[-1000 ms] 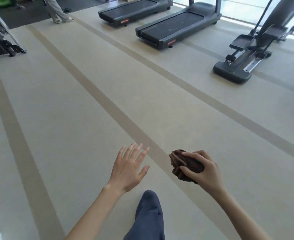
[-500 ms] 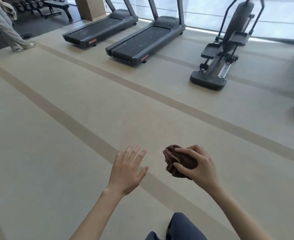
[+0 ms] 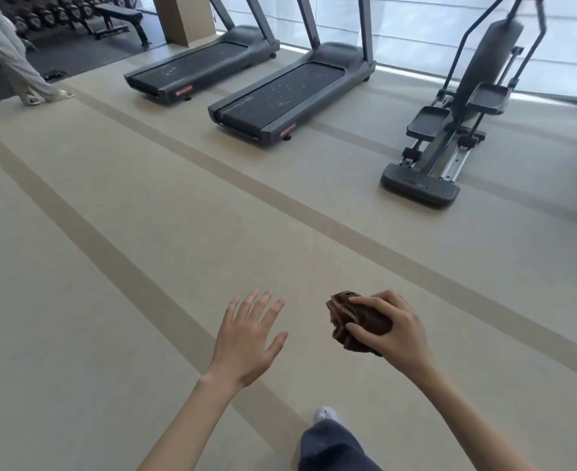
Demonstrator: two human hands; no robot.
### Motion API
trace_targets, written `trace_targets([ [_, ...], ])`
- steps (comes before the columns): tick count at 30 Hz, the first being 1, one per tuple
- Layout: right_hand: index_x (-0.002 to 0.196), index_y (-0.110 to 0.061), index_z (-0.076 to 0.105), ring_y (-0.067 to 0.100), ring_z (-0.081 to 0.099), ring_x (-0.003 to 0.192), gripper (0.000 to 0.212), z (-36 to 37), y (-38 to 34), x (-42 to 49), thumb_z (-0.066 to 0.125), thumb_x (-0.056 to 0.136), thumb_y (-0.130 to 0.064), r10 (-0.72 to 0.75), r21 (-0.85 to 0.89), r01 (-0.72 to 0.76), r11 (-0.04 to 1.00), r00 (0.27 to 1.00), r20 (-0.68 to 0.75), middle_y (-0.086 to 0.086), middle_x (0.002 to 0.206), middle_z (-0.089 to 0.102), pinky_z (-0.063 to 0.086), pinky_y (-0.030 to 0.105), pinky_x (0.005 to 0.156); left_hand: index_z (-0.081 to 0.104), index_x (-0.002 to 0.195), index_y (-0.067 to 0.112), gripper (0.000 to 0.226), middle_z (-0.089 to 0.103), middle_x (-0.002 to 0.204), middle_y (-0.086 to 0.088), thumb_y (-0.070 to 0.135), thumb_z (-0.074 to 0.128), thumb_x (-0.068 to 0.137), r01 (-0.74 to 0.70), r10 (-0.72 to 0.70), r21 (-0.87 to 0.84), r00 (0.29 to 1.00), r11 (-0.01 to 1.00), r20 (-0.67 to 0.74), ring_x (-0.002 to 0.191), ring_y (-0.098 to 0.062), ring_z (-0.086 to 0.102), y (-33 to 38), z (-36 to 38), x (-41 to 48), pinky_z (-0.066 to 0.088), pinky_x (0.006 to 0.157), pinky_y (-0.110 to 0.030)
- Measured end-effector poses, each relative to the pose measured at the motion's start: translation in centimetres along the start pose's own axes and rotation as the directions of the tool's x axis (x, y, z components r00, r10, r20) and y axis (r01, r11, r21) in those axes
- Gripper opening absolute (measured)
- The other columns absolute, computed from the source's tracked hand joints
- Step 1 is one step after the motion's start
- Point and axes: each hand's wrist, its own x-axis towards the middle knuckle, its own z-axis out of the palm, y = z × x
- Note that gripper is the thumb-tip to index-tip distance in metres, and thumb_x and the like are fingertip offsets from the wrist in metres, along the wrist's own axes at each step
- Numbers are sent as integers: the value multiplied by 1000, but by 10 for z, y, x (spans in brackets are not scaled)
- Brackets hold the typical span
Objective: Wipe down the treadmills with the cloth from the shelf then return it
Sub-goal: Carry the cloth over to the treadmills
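The brown cloth [image 3: 351, 321] is sitting bunched in the right hand [image 3: 394, 329], whose fingers and thumb are curling round it and gripping it in front of the body, above the floor and well apart from the machines. The left hand [image 3: 246, 338] is hanging just beside it with straight, spread fingers, holding nothing. Both hands are keeping the same pose as a second ago, while the two treadmills are now showing larger and nearer: the near treadmill [image 3: 287, 96] and the far treadmill [image 3: 198, 68] are lying side by side. The elliptical trainer [image 3: 450, 137], earlier at the edge, is now standing fully in view to their right. A dark trouser leg [image 3: 331, 447] with a pale shoe [image 3: 326, 414] is now stepping out at the bottom.

The beige floor [image 3: 110, 266] is carrying darker stripes running diagonally. Behind the machines bright window blinds [image 3: 416, 22] are glowing; at upper left, another person's legs [image 3: 12, 56] are standing near a dumbbell rack [image 3: 42, 15] and a bench [image 3: 117, 18].
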Motion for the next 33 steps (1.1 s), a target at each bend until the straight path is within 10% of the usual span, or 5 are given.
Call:
trace_targets([
  [33,102,-34,71,10,55,91,39,86,50,510,85,67,-24,17,27,-15,1000,996,-82,-12,91,58,45,41,85,65,119,20,46,64,120,0,41,40,87,-154,143,-37,968,987,-206,115,-23,57,-186,-65,491,44,98,-44],
])
